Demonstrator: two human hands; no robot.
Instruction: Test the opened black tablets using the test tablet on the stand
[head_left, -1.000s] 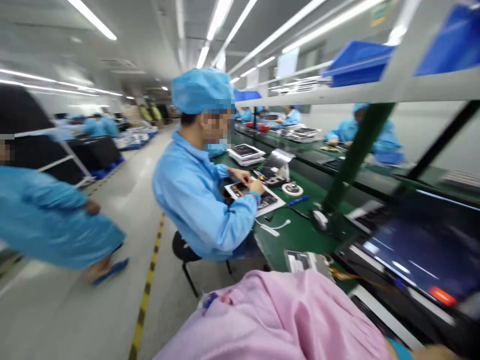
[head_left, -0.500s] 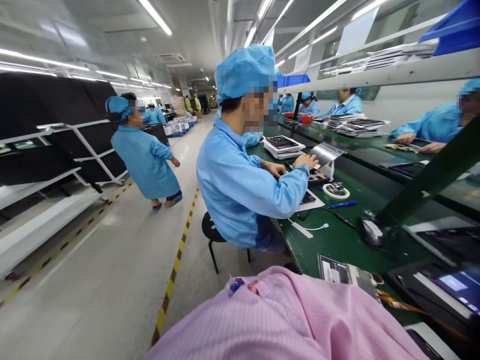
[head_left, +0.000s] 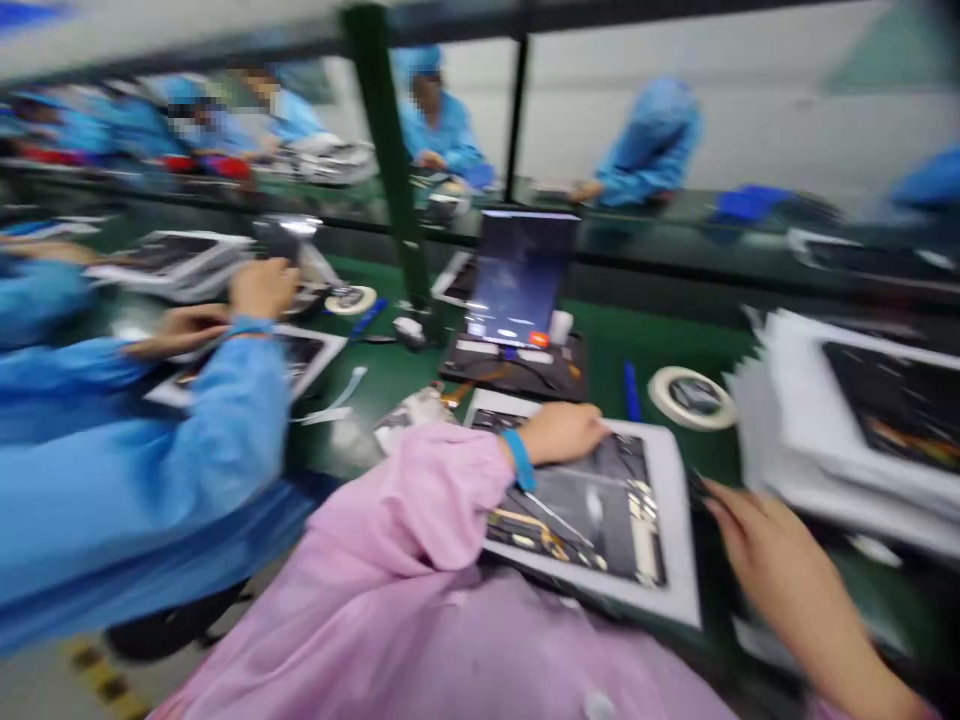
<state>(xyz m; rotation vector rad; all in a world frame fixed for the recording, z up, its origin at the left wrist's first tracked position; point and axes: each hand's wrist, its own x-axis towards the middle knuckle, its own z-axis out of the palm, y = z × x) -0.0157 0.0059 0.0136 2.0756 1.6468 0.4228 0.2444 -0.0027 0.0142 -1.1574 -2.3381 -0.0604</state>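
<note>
In front of me an opened tablet [head_left: 607,510], its inner parts and cables showing, lies on a white sheet [head_left: 679,560]. Wearing a blue wristband [head_left: 519,460], my left hand [head_left: 566,432] rests over the tablet's far edge. Its fingers are curled together, and whatever they hold is hidden. Right of the sheet, my right hand [head_left: 784,575] pinches a dark thin tool [head_left: 697,488], too blurred to name exactly. Behind the tablet stands a lit screen [head_left: 521,275] on a dark base with cables.
On the right is a stack of white sheets [head_left: 780,400] with a dark panel on top. A tape roll [head_left: 694,398] and a blue pen [head_left: 632,392] lie beyond the tablet. A co-worker's blue sleeve [head_left: 225,420] is close on my left. A green post [head_left: 390,170] rises from the bench.
The view has swung right from the aisle and the seated co-worker to the bench before me. Both my hands, the tablet and the lit screen's full face now show.
</note>
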